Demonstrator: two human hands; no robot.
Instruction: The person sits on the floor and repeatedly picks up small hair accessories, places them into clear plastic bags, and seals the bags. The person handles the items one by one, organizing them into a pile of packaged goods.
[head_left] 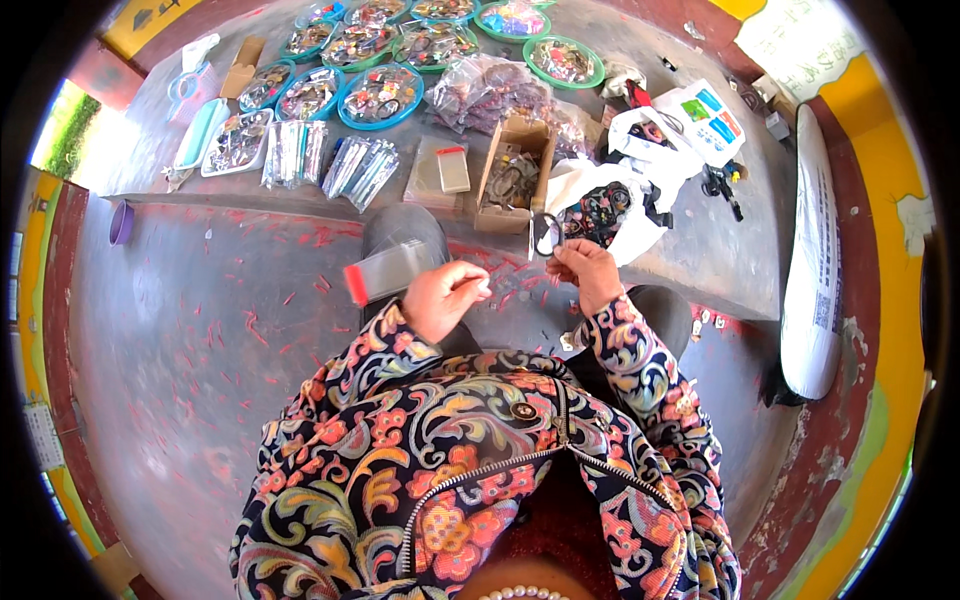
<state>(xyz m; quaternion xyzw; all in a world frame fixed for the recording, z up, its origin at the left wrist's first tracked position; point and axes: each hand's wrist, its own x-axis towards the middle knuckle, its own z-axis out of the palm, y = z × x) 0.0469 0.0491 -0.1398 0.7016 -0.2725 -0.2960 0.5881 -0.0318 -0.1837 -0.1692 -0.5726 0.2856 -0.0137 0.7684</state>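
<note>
My right hand (pixel 588 272) pinches a black hair tie (pixel 547 236) between thumb and fingers, holding the ring up in front of the cardboard box. To its left is my left hand (pixel 445 298), closed, thumb against fingertips; whether something small is between them I cannot make out. A stack of clear plastic bags (pixel 397 268) with a red edge lies on my left knee, partly behind that hand. Just beyond, an open cardboard box (pixel 513 175) contains dark bands. A white bag (pixel 640 228) right of the box is open and shows a dark, colourful heap inside.
Blue and green basins (pixel 382 97) of small accessories cover the raised ledge's far part. Bundles of filled clear packets (pixel 361 172) and a second bag stack (pixel 436 172) lie near its front edge. A purple pot (pixel 122 223) is at left; a long white package (pixel 812 260) stands at right.
</note>
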